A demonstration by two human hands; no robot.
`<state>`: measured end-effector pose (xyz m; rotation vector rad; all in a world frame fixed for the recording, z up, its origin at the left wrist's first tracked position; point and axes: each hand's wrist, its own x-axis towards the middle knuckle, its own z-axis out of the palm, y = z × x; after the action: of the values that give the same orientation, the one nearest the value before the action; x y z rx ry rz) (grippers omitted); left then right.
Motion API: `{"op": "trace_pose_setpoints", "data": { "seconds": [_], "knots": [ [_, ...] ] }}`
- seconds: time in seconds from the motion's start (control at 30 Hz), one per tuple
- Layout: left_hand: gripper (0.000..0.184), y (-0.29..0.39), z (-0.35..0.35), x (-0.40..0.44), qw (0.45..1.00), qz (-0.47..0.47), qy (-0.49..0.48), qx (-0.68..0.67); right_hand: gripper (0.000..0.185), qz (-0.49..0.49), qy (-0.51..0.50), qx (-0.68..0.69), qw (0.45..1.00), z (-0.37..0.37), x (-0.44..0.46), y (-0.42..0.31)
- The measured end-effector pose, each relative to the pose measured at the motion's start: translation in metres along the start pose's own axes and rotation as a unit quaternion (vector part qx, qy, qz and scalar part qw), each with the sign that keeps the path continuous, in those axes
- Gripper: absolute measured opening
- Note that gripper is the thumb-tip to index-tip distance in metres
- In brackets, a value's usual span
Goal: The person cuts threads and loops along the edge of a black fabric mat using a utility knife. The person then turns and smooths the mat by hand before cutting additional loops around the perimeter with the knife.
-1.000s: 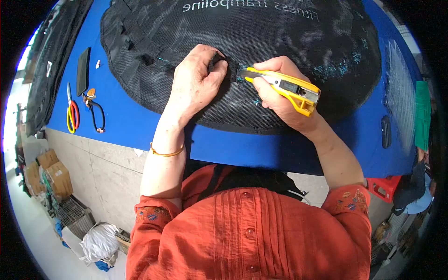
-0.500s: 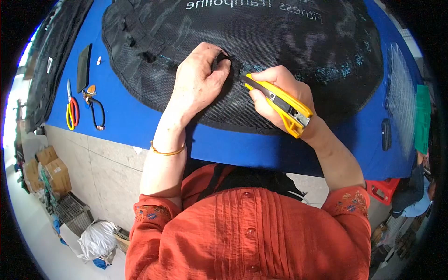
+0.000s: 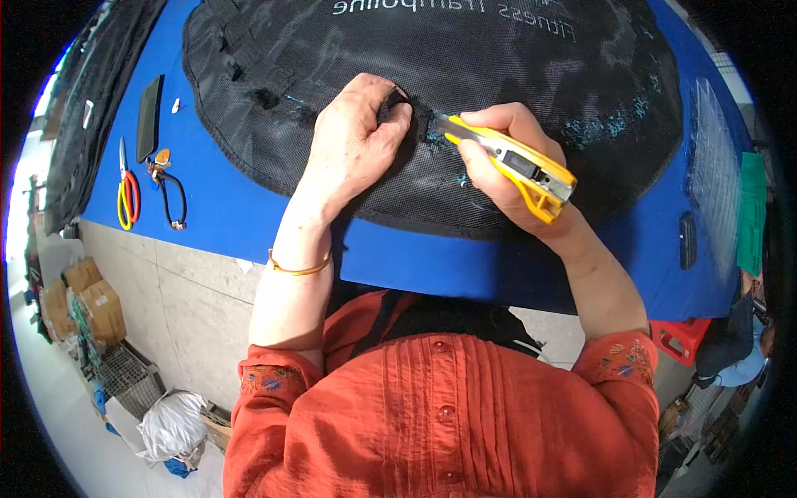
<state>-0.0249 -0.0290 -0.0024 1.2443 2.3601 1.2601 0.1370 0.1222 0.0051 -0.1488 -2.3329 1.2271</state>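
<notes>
A round black mesh trampoline mat (image 3: 531,75) lies on a blue table, its printed lettering reading mirrored. My left hand (image 3: 361,137) is closed on a dark piece of fabric at the mat, pinched between thumb and fingers. Wrapped round a yellow box cutter (image 3: 523,162) is my right hand (image 3: 515,133). The cutter's blade end points left, near a frayed patch with blue threads (image 3: 433,129) just right of my left hand. More blue thread scraps (image 3: 610,124) are scattered on the mat's right side. Whether the blade touches the mat, I cannot tell.
On the table's left lie scissors (image 3: 127,191) with red and yellow handles, a dark flat bar (image 3: 149,118) and a black cord loop (image 3: 173,203). At right are a small black object (image 3: 687,239) and a green piece (image 3: 751,212). Cardboard boxes (image 3: 101,309) stand at lower left.
My right hand has moved a little to the right with the box cutter, away from my left hand. More blue threads show at the frayed patch. My left hand stays nearly in place.
</notes>
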Motion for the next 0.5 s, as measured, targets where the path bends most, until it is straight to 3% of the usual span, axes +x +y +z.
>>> {"op": "trace_pose_setpoints", "data": {
  "seconds": [0.2, 0.5],
  "knots": [
    [0.019, -0.0012, 0.0016, -0.0007, 1.0, -0.001, 0.004, -0.003, 0.026, -0.046, 0.003, -0.025, 0.999, 0.004, 0.0001, 0.0056],
    [0.021, -0.0009, 0.0011, 0.0011, 1.0, -0.006, 0.007, 0.006, 0.026, -0.012, -0.049, 0.006, 0.999, 0.0003, -0.0007, 0.0045]
  ]
}}
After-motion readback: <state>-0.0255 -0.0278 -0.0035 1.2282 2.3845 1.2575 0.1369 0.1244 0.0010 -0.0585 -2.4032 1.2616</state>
